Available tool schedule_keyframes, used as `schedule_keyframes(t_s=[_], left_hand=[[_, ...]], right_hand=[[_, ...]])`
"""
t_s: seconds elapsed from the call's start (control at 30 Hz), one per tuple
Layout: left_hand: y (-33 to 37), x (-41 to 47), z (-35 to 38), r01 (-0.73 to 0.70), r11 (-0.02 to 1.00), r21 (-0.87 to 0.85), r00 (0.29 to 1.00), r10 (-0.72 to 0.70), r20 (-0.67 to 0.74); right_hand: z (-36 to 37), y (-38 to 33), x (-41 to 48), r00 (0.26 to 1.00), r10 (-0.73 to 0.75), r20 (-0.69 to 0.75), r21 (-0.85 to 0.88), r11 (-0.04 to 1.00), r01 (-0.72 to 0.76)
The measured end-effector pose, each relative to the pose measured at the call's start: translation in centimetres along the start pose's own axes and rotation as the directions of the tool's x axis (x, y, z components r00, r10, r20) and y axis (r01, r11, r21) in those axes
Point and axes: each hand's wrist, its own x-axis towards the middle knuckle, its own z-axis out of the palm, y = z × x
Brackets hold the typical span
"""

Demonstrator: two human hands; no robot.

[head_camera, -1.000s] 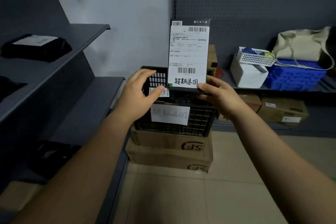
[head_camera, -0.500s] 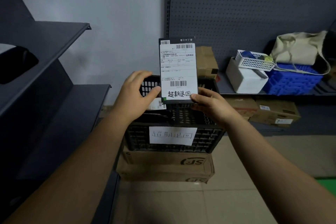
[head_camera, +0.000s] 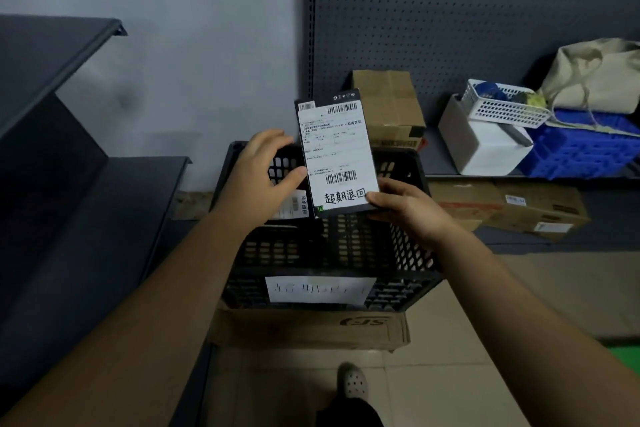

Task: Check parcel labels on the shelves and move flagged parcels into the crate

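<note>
1. Left hand (head_camera: 263, 177) curled at the parcel (head_camera: 336, 152), thumb on its left edge; right hand (head_camera: 405, 208) pinching its lower right corner.
2. Held upright, slightly tilted, above the black crate (head_camera: 329, 270), label facing up.
3. Under the crate: cardboard box (head_camera: 311, 326) on tiled floor (head_camera: 450, 322).
4. Left of the crate: dark shelves (head_camera: 52, 55). Behind the crate: pegboard (head_camera: 450, 28), pale wall (head_camera: 190, 28).

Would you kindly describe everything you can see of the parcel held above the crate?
The parcel is a flat black pack, its face nearly covered by a white shipping label with barcodes near top and bottom, printed lines and handwritten black characters at the lower edge. It stands upright, slightly tilted, above the crate. The left hand holds its left edge, thumb on the label; the right hand pinches its lower right corner.
</note>
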Motion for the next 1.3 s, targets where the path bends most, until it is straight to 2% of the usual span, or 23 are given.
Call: schedule_keyframes(t_s=[0.17, 0.3, 0.37, 0.5, 0.6, 0.77, 0.83, 0.9, 0.97, 1.07, 1.2, 1.3], left_hand=[[-1.9, 3.8, 3.2, 0.076, 0.993, 0.085, 0.996, -0.079, 0.032], [-4.3, 5.0, 6.2, 0.204, 0.974, 0.098, 0.971, -0.215, 0.109], [-5.4, 4.7, 7.5, 0.290, 0.953, 0.084, 0.945, -0.299, 0.133], [-7.5, 3.1, 8.8, 0.431, 0.897, 0.100, 0.895, -0.439, 0.082], [-9.2, 2.2, 9.2, 0.508, 0.857, 0.092, 0.858, -0.512, 0.036], [-12.7, 1.2, 9.9, 0.592, 0.794, 0.140, 0.798, -0.601, 0.038], [-14.4, 0.7, 10.2, 0.623, 0.770, 0.137, 0.768, -0.636, 0.077], [-16.1, 0.1, 10.7, 0.657, 0.743, 0.130, 0.733, -0.670, 0.120], [-17.5, -0.2, 11.1, 0.687, 0.717, 0.120, 0.701, -0.697, 0.152], [-19.3, -0.1, 12.0, 0.690, 0.711, 0.136, 0.693, -0.703, 0.161], [-21.3, 1.2, 13.0, 0.665, 0.724, 0.184, 0.717, -0.688, 0.114], [-22.7, 1.8, 13.9, 0.680, 0.702, 0.210, 0.703, -0.706, 0.085]], right_hand=[[-3.7, 0.4, 4.9, 0.987, 0.106, 0.120, -0.059, 0.993, -0.099], [-6.0, 1.8, 8.9, 0.949, 0.204, 0.239, -0.116, 0.977, -0.181], [-6.6, 2.9, 11.0, 0.939, 0.240, 0.248, -0.109, 0.970, -0.219], [-5.8, 5.4, 14.1, 0.950, 0.263, 0.167, 0.032, 0.962, -0.272], [-3.8, 6.9, 15.7, 0.971, 0.237, 0.007, 0.123, 0.964, -0.236], [0.1, 9.4, 18.1, 0.950, 0.208, -0.233, 0.103, 0.977, -0.189], [1.6, 10.3, 18.7, 0.945, 0.228, -0.233, 0.159, 0.968, -0.194], [2.8, 11.2, 19.0, 0.951, 0.264, -0.162, 0.202, 0.952, -0.230], [3.9, 12.1, 19.2, 0.957, 0.271, -0.103, 0.106, 0.960, -0.260], [5.0, 14.3, 20.3, 0.968, 0.212, -0.133, -0.202, 0.951, -0.236], [6.2, 15.5, 22.4, 0.956, 0.234, -0.179, -0.302, 0.911, -0.280], [7.1, 16.6, 24.1, 0.957, 0.203, -0.206, -0.345, 0.900, -0.265]])
